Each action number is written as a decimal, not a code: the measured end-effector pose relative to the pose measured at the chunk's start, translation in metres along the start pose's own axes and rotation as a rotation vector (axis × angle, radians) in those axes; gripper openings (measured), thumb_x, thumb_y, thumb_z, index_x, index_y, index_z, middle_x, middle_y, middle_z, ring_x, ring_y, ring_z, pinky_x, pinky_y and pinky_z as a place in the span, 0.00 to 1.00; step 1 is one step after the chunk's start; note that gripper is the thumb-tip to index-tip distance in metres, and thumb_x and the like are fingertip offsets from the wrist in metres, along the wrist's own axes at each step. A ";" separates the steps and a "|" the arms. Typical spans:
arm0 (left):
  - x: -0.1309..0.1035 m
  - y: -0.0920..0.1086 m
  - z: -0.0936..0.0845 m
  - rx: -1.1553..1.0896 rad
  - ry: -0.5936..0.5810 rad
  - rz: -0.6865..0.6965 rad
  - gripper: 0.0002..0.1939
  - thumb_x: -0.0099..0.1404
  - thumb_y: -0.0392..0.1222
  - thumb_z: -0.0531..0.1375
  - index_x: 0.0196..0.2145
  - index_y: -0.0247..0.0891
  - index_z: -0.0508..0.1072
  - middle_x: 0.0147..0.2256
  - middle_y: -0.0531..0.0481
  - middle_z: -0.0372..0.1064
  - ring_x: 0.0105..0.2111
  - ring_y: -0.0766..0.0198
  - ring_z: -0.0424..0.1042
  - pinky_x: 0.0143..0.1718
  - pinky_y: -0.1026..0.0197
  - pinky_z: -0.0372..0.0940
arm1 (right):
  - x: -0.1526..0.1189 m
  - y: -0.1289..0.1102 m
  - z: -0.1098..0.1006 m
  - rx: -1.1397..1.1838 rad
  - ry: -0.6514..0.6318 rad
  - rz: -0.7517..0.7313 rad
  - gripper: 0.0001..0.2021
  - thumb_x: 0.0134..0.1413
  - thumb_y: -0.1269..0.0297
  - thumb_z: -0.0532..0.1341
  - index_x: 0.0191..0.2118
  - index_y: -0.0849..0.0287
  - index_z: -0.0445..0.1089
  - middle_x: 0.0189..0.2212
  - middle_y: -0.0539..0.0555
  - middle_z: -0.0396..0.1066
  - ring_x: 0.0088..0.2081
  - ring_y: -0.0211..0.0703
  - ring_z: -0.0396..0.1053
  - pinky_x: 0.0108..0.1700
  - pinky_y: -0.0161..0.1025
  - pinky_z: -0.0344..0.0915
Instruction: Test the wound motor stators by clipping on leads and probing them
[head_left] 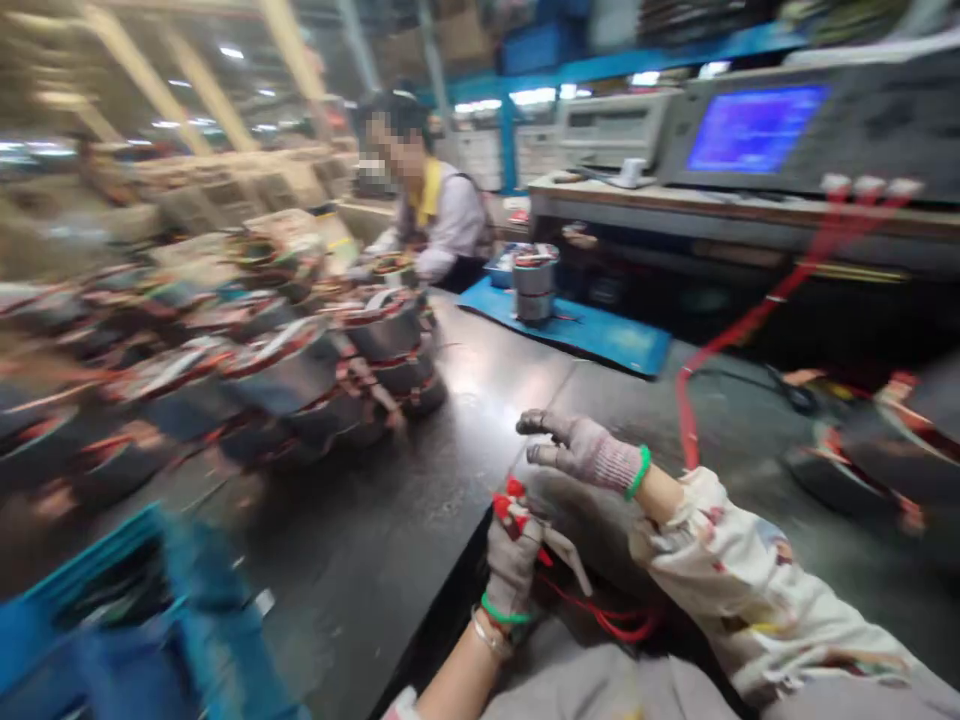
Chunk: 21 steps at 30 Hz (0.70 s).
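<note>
My left hand point(513, 568), in a grey knit glove with a green cuff, is closed around red test clips point(510, 508) low over the table's near edge. Red leads point(626, 628) hang below it towards my lap. Just above and to the right, my right hand point(583, 450) wears a similar glove, its fingers stretched out and apart with nothing in them. A white-grey finger-like piece point(566, 560) sticks out beside my left hand; blur hides what it is. Past both hands, a wound motor stator point(535, 283) stands upright on a blue mat point(600, 335).
Several stators point(285, 370) are crowded along the left. Blue crates point(142, 620) stand at the near left. Another copper-wound stator point(915, 440) is at the right. A tester with a blue screen point(757, 130) sits on a shelf, red cables point(742, 325) running down. A co-worker point(442, 205) sits across.
</note>
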<state>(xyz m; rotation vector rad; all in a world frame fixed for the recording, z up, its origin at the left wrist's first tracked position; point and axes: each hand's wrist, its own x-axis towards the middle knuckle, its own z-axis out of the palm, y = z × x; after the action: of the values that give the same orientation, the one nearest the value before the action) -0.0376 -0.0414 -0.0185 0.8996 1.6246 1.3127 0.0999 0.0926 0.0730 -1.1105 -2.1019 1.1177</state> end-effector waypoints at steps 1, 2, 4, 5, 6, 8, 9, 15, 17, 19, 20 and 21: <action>0.001 0.000 -0.003 -0.032 -0.049 -0.013 0.11 0.55 0.50 0.66 0.33 0.43 0.73 0.32 0.49 0.77 0.34 0.54 0.79 0.40 0.54 0.73 | -0.033 0.008 -0.010 0.062 0.043 0.020 0.21 0.52 0.57 0.67 0.52 0.55 0.77 0.54 0.57 0.76 0.55 0.49 0.75 0.54 0.42 0.72; 0.005 0.000 -0.005 -0.055 -0.088 -0.031 0.14 0.55 0.52 0.67 0.34 0.43 0.73 0.32 0.49 0.77 0.33 0.55 0.78 0.39 0.55 0.73 | -0.069 0.018 -0.019 0.113 0.118 0.066 0.21 0.51 0.56 0.67 0.51 0.56 0.78 0.52 0.57 0.78 0.52 0.49 0.76 0.52 0.43 0.72; 0.016 0.003 -0.008 -0.083 -0.163 -0.081 0.22 0.50 0.58 0.69 0.35 0.40 0.73 0.31 0.49 0.76 0.31 0.55 0.78 0.37 0.55 0.73 | -0.141 0.039 -0.032 0.134 0.413 0.280 0.19 0.49 0.53 0.67 0.45 0.56 0.80 0.45 0.56 0.80 0.47 0.50 0.77 0.50 0.44 0.73; 0.024 0.006 -0.008 -0.087 -0.198 -0.126 0.25 0.46 0.58 0.71 0.35 0.38 0.74 0.31 0.49 0.77 0.31 0.56 0.78 0.36 0.57 0.73 | -0.175 0.050 -0.037 0.098 0.610 0.434 0.18 0.47 0.52 0.66 0.41 0.56 0.80 0.41 0.57 0.81 0.44 0.51 0.77 0.49 0.46 0.72; 0.031 0.011 -0.007 -0.082 -0.233 -0.192 0.27 0.44 0.57 0.73 0.36 0.36 0.76 0.32 0.48 0.78 0.32 0.56 0.78 0.37 0.59 0.73 | -0.207 0.060 -0.043 0.046 0.808 0.585 0.18 0.46 0.50 0.64 0.37 0.57 0.80 0.38 0.58 0.81 0.43 0.53 0.77 0.49 0.49 0.72; 0.043 0.027 -0.003 -0.042 -0.253 -0.283 0.29 0.41 0.55 0.75 0.38 0.34 0.78 0.33 0.48 0.78 0.33 0.58 0.77 0.36 0.61 0.72 | -0.255 0.078 -0.059 -0.047 1.129 0.802 0.20 0.47 0.45 0.60 0.33 0.57 0.77 0.34 0.62 0.79 0.42 0.59 0.75 0.51 0.55 0.69; 0.048 0.038 0.000 -0.017 -0.240 -0.292 0.30 0.40 0.54 0.75 0.38 0.34 0.79 0.34 0.48 0.78 0.33 0.58 0.77 0.36 0.62 0.71 | -0.270 0.085 -0.069 -0.069 1.226 0.852 0.22 0.49 0.43 0.57 0.31 0.58 0.76 0.33 0.63 0.78 0.43 0.60 0.74 0.51 0.57 0.67; 0.053 0.111 0.014 0.245 0.082 0.185 0.26 0.45 0.58 0.72 0.37 0.40 0.74 0.30 0.56 0.68 0.31 0.61 0.68 0.35 0.59 0.65 | -0.253 0.119 -0.125 0.040 1.310 0.745 0.24 0.49 0.40 0.52 0.23 0.55 0.71 0.28 0.58 0.76 0.37 0.51 0.72 0.47 0.46 0.67; 0.054 0.129 0.018 0.350 0.242 0.333 0.26 0.47 0.58 0.72 0.37 0.42 0.71 0.30 0.57 0.64 0.31 0.60 0.67 0.40 0.55 0.65 | -0.240 0.123 -0.129 0.058 1.310 0.707 0.23 0.47 0.40 0.53 0.20 0.55 0.68 0.24 0.56 0.73 0.33 0.49 0.70 0.44 0.46 0.66; 0.056 0.145 0.025 0.414 0.327 0.407 0.26 0.47 0.57 0.72 0.37 0.42 0.68 0.31 0.57 0.63 0.33 0.58 0.67 0.43 0.52 0.65 | -0.239 0.122 -0.125 0.057 1.303 0.682 0.23 0.46 0.41 0.53 0.18 0.55 0.66 0.22 0.55 0.70 0.31 0.48 0.66 0.42 0.47 0.64; 0.058 0.153 0.030 0.438 0.317 0.433 0.25 0.48 0.56 0.71 0.38 0.42 0.68 0.32 0.57 0.63 0.33 0.58 0.67 0.44 0.51 0.65 | -0.242 0.120 -0.122 0.051 1.291 0.669 0.22 0.46 0.41 0.54 0.18 0.55 0.65 0.21 0.54 0.69 0.31 0.47 0.65 0.42 0.47 0.64; 0.060 0.162 0.038 0.461 0.278 0.460 0.24 0.49 0.54 0.71 0.38 0.43 0.67 0.32 0.57 0.63 0.33 0.59 0.66 0.45 0.51 0.65 | -0.246 0.117 -0.117 0.044 1.277 0.657 0.22 0.46 0.42 0.55 0.18 0.55 0.65 0.21 0.54 0.69 0.31 0.47 0.64 0.42 0.47 0.63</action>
<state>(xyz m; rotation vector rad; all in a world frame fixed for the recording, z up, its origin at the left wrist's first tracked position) -0.0219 0.0584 0.1262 1.4908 2.0688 1.4376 0.3671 -0.0264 0.0223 -1.8539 -0.7218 0.3887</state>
